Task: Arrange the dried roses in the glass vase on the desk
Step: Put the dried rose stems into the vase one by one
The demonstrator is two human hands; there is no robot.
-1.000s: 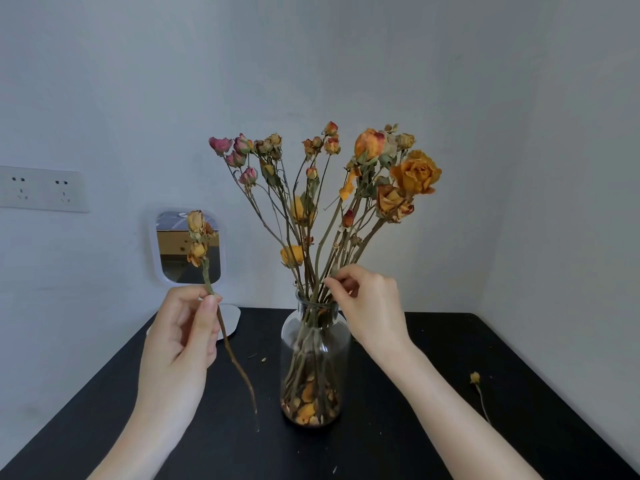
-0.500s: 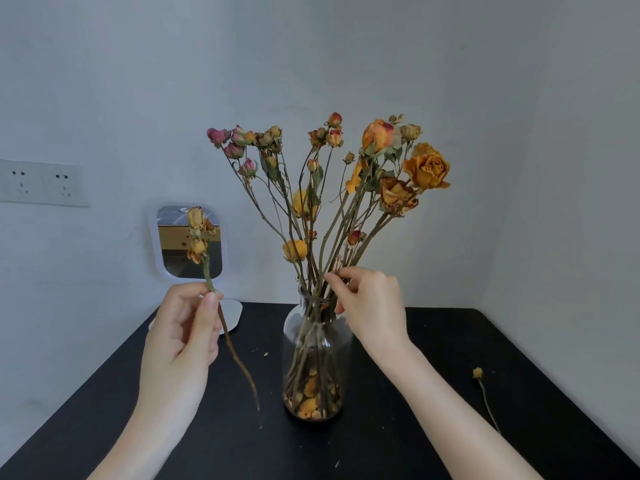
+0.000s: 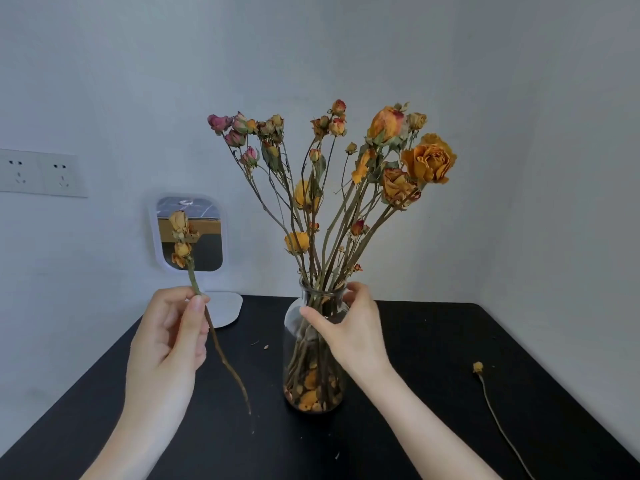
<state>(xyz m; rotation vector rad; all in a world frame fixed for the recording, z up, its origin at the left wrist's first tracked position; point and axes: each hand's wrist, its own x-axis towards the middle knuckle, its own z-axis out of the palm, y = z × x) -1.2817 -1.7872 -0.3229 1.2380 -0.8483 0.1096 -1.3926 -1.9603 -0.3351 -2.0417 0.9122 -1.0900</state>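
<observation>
Most dried roses (image 3: 394,185) stood in the glass vase (image 3: 304,375), its neck held between the right hand's (image 3: 349,330) thumb and curled fingers. The left hand (image 3: 169,337) pinched one loose stem (image 3: 182,250); another stem (image 3: 478,367) lay untouched on the desk (image 3: 433,341), well right of both hands

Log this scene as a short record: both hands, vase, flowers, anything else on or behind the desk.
left hand: pinches the held stem, buds up, left of the vase
right hand: grips the vase at its neck
roses: bunch stands in the vase, fanned out
petals: lie in the vase bottom among the stems
loose stem: lies on the desk, right of the vase
background: mirror on the desk, socket on the wall
</observation>
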